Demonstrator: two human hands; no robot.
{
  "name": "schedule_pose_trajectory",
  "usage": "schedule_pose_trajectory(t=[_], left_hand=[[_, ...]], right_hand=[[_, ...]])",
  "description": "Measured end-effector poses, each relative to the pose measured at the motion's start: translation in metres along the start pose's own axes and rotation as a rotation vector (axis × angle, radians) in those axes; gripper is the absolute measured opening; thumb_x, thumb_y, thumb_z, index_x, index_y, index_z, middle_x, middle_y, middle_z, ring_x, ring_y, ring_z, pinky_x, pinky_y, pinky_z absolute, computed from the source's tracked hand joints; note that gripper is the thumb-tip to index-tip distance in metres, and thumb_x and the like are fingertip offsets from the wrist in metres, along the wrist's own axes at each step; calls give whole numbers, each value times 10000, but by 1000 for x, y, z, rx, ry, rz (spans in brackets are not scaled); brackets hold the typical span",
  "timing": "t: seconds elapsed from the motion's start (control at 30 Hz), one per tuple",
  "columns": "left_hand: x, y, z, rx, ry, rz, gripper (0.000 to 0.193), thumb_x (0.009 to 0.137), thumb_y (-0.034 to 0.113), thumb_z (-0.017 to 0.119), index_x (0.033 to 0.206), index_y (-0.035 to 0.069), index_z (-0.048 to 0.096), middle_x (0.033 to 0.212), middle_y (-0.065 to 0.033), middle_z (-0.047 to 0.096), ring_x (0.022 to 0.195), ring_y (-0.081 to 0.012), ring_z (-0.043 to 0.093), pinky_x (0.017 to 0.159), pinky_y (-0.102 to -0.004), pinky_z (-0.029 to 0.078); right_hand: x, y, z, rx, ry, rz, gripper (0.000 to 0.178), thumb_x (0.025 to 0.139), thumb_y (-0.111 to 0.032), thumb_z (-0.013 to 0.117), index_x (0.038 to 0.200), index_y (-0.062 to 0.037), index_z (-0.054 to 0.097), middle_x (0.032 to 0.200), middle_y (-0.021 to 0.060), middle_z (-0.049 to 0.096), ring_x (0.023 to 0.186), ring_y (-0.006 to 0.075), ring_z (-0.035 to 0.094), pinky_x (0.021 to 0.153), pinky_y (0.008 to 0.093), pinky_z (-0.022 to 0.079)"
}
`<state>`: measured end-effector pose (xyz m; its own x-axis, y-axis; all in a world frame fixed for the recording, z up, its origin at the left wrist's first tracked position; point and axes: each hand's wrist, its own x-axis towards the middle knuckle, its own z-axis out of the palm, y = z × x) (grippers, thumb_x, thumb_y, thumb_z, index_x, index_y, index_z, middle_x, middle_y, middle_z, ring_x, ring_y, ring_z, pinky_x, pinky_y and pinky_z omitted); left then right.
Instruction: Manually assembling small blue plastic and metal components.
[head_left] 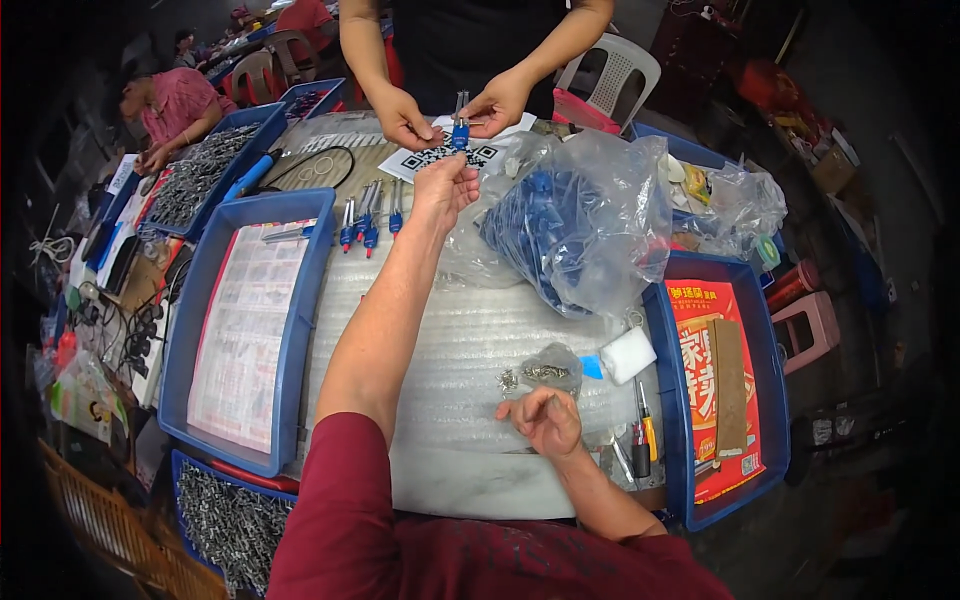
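Observation:
My left hand (447, 188) reaches across the table, fingers curled at the lower end of a blue-bodied metal tool (460, 136) with upright metal prongs. That lower end is hidden by my fingers. A co-worker's two hands (405, 120) come from the far side, close around the tool's upper part. Several similar blue tools with red tips (370, 215) lie left of my forearm. My right hand (548, 422) hovers palm up near my body, fingers loosely bent and apart, holding nothing. Just beyond it are small metal pins (508, 381) and a clear bag of metal parts (550, 370).
Blue trays stand left (325, 270) and right (778, 400). A clear plastic bag with blue pieces (550, 230) fills the far middle. A white block (627, 355), a black-handled screwdriver (640, 450) and a yellow-handled tool (650, 437) lie right. A bin of metal parts (230, 520) is lower left.

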<state>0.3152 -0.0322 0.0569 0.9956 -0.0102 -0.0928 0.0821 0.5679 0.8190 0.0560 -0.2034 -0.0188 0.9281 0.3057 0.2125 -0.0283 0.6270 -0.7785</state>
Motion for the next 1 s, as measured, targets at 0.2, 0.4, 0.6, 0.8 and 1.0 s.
schedule_pose_trajectory(t=[0.2,0.4,0.6,0.8,1.0], left_hand=[[-25,-6,-5,1,-42,1,209,772,202,603,897,43,549,752,-78,571,647,-167,545,568,-272,460],[-66,-13,-4,55,-128,-42,286,784,217,594,985,25,531,766,-69,567,641,-148,538,558,-261,451],[-105,-20,-13,82,-165,-73,312,803,218,573,1030,12,515,773,-63,572,642,-134,544,547,-243,448],[-142,-24,-25,75,-192,-69,305,811,208,561,1041,14,511,775,-63,574,636,-130,545,541,-239,448],[-159,-18,-30,105,-178,-29,292,811,206,562,1031,20,515,768,-64,571,639,-124,545,535,-228,447]], right_hand=[[0,2,0,9,6,21,460,835,-471,474,699,-32,494,511,56,439,488,145,421,752,426,413],[-1,1,1,-5,6,31,460,835,-465,473,695,-27,494,513,56,436,487,146,417,753,422,415],[0,1,1,-12,-2,23,443,844,-445,464,688,-31,486,510,53,431,483,145,414,757,419,420],[1,4,0,3,-29,5,431,857,-424,446,695,-27,487,509,56,431,484,142,414,762,413,420],[1,3,2,33,-55,-26,380,881,-353,441,718,-13,483,535,37,407,481,110,366,773,398,409]])
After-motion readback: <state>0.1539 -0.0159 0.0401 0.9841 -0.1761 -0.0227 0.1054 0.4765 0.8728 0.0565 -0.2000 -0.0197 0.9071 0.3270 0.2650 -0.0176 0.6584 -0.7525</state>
